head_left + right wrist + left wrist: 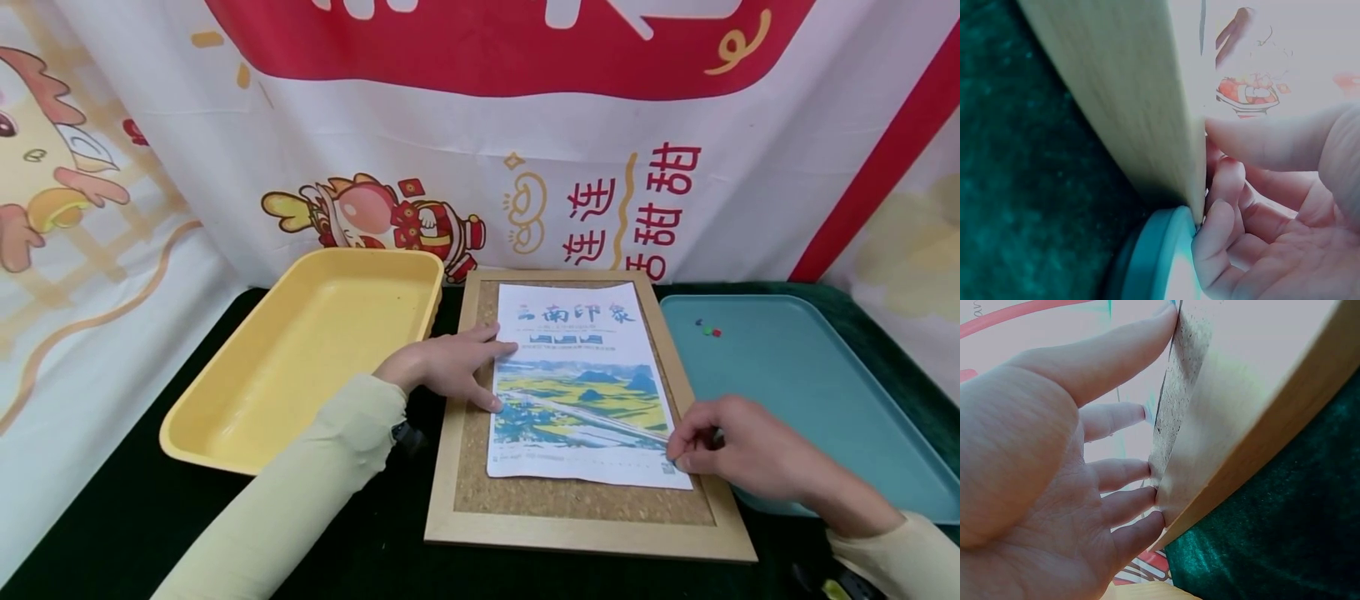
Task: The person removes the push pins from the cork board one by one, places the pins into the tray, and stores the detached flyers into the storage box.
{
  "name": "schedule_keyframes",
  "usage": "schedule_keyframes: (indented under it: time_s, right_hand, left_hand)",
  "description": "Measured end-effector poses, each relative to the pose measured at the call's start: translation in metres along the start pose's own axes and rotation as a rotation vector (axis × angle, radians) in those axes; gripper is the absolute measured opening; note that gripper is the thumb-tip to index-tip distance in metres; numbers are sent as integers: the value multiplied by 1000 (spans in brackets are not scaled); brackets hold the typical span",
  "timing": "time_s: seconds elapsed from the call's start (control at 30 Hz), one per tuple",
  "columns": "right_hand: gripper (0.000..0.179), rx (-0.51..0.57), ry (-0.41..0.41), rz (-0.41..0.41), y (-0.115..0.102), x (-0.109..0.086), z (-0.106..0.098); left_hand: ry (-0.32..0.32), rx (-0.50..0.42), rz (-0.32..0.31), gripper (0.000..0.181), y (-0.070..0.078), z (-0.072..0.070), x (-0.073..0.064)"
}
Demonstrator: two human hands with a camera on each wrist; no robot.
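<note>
A printed landscape poster (581,417) lies on a wood-framed cork board (585,510). My left hand (453,367) rests at the poster's left side with fingers spread and nearly straight, the fingertips on its edge. In the left wrist view the left hand (1085,456) reaches over the board's frame (1235,419). At the poster's lower right edge, my right hand (738,446) pinches the paper between thumb and curled fingers. The right wrist view shows the right hand (1272,206) with its fingertips close by the wooden frame (1116,75); the paper's edge is mostly hidden there.
To the left stands a yellow tray (300,367). A teal tray (810,383) lies to the right, with several tiny coloured pieces (708,331) near its far left corner. Dark green cloth (360,542) covers the table, and a printed curtain (450,125) hangs behind.
</note>
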State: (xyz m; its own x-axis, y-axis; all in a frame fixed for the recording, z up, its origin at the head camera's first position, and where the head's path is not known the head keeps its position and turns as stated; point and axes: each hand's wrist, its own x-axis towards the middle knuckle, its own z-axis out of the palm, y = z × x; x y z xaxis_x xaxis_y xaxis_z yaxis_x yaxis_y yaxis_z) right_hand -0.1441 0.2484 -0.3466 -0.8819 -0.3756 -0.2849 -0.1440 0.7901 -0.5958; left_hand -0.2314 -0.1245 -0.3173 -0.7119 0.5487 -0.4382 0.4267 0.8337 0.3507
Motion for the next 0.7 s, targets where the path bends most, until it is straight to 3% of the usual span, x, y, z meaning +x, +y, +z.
schedule_keyframes:
  time_s: [0.3, 0.53, 0.7]
  right_hand:
    - [12, 1, -50, 14, -3, 3, -3]
    - [9, 113, -137, 9, 1, 2, -7]
    - [6, 136, -154, 38, 3, 4, -8]
  left_hand:
    - [-4, 3, -1, 88, 1, 0, 0]
    - [0, 5, -10, 89, 1, 1, 1]
    - [-1, 10, -9, 89, 1, 1, 1]
